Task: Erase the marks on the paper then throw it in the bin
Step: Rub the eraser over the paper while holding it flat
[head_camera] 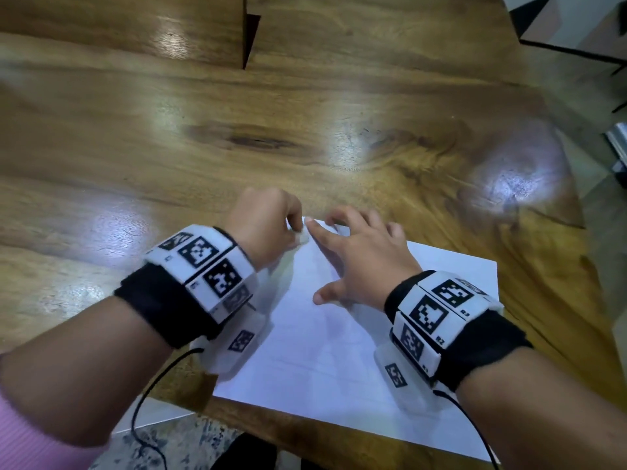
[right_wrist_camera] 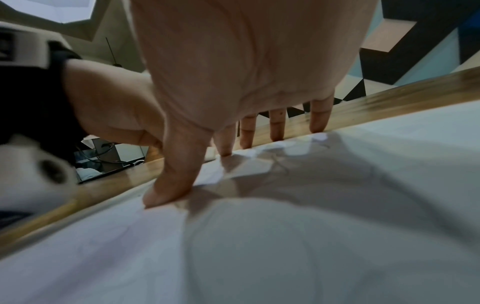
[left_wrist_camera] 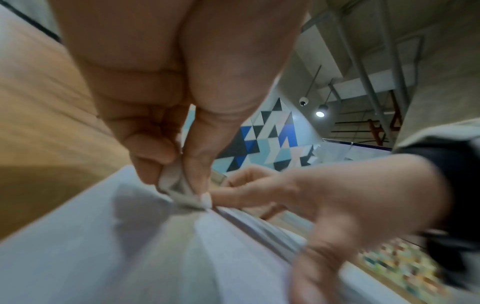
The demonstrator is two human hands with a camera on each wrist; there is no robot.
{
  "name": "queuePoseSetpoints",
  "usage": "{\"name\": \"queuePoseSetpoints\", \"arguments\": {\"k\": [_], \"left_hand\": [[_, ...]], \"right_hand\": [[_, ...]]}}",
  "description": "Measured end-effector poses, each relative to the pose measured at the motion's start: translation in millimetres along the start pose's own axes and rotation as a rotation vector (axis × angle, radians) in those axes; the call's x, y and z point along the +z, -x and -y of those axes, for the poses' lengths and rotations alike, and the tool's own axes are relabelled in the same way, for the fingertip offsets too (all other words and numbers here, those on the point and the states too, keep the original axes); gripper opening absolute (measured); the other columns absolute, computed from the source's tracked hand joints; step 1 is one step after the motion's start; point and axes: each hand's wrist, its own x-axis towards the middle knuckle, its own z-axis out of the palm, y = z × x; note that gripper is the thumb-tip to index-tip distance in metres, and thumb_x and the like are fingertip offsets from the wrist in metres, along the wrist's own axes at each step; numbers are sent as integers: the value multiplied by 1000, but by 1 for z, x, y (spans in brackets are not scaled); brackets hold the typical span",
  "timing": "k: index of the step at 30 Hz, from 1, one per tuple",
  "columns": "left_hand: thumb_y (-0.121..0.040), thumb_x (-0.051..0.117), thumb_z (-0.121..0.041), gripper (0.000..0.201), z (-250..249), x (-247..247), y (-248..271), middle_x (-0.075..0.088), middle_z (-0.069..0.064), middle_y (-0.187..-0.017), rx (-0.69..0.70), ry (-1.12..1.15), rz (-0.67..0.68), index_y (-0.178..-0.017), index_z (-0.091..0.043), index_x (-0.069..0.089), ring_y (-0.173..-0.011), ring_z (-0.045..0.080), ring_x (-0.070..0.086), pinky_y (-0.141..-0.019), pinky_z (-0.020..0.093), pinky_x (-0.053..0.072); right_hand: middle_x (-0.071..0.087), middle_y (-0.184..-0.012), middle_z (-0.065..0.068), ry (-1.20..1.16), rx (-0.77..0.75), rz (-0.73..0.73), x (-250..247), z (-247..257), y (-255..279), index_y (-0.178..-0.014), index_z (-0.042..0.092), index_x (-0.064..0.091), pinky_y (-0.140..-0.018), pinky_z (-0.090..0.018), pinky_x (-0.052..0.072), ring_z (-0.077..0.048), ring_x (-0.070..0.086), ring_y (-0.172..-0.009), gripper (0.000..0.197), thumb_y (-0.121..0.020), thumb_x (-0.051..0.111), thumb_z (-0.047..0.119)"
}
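While the left hand [left_wrist_camera: 166, 115] pinches a small white eraser [left_wrist_camera: 182, 191] between thumb and curled fingers, the eraser's lower edge touches the far corner of the paper [head_camera: 342, 340]. Its exact shape cannot be told, since motion blurs it in both the head view and the left wrist view.

The right hand [head_camera: 359, 256] lies spread on the same sheet, just beside the eraser. Its fingers [right_wrist_camera: 318, 117] are straight and splayed, holding nothing, with the tips pressing down along the far edge of the paper and the thumb [right_wrist_camera: 176, 174] planted nearer the left edge. The right index fingertip sits just beside the eraser.

The paper lies flat on the wooden table [head_camera: 237, 130], at the near edge, with its near border reaching slightly past that edge. Faint pencil lines show on the sheet in the right wrist view; they are too pale to read.

Both forearms reach forward over the near table edge, each wrist wearing a black band with white marker blocks [head_camera: 203, 266]. No container shows in any view.
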Motion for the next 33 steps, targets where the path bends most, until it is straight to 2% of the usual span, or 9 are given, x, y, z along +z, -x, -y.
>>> {"name": "queuePoseSetpoints", "arguments": {"k": [4, 9, 11, 16, 19, 21, 23, 27, 33], "left_hand": [[-68, 73, -18, 7, 8, 0, 23, 60, -12, -59, 28, -78, 310, -74, -18, 71, -66, 11, 59, -62, 19, 43], [-73, 69, -14, 10, 0, -4, -4, 61, 4, -72, -33, 13, -33, -82, -10, 69, -76, 21, 57, -65, 22, 38], [-74, 68, -16, 7, 3, -2, -4, 64, 5, -75, -20, 4, -53, -78, -10, 69, -74, 20, 56, -67, 21, 39], [-67, 74, -16, 7, 20, -1, 32, 60, -14, -54, 20, -84, 316, -73, -16, 71, -55, 0, 53, -55, 5, 38], [-72, 71, -18, 11, 17, -5, 18, 71, 4, -79, -6, -57, 59, -82, -14, 71, -76, 17, 61, -57, 14, 35], [-75, 69, -17, 12, 13, -6, 9, 71, 10, -88, -8, -49, -70, -85, -11, 71, -85, 24, 61, -68, 22, 40], [-74, 70, -19, 11, 16, -4, 13, 71, 7, -83, 8, -63, -16, -82, -11, 71, -81, 23, 61, -69, 23, 43], [-69, 75, -19, 4, 25, -3, 35, 58, -15, -58, 50, -132, 227, -70, -19, 70, -57, -1, 51, -54, 5, 38], [-73, 70, -19, 10, 13, -4, 14, 56, -6, -61, -19, -59, 6, -82, -14, 69, -72, 19, 55, -62, 22, 35]], "right_hand": [[17, -143, 10, 6, -4, 9, -1, -1, 1, -145, 46, 8, -99, -40, 20, -20, 16, -129, 100, -65, 66, 66], [17, -142, 11, 6, 1, 16, -1, -1, 2, -144, 47, 8, -99, -39, 20, -19, 16, -129, 99, -65, 66, 66], [17, -142, 11, 9, 0, 12, -1, -1, 1, -144, 47, 8, -98, -39, 20, -19, 16, -129, 99, -65, 65, 67], [18, -141, 10, 16, -3, 9, 0, -1, 2, -144, 46, 7, -98, -39, 21, -19, 17, -127, 100, -65, 65, 67], [17, -141, 11, 15, -2, 14, -1, -1, 2, -144, 46, 7, -99, -39, 21, -19, 17, -127, 100, -65, 65, 67], [17, -141, 11, 14, -2, 18, -2, -1, 3, -144, 46, 7, -99, -38, 21, -19, 17, -128, 100, -66, 65, 67], [17, -141, 11, 8, -7, 24, -3, -1, 3, -145, 46, 7, -99, -38, 20, -18, 16, -128, 100, -66, 65, 67], [16, -141, 11, 4, -8, 34, -3, 0, 3, -145, 46, 6, -101, -38, 19, -17, 14, -128, 100, -67, 64, 66], [16, -141, 12, -4, -8, 25, -1, -1, 2, -145, 47, 7, -101, -38, 18, -17, 15, -128, 100, -65, 64, 67]]}}
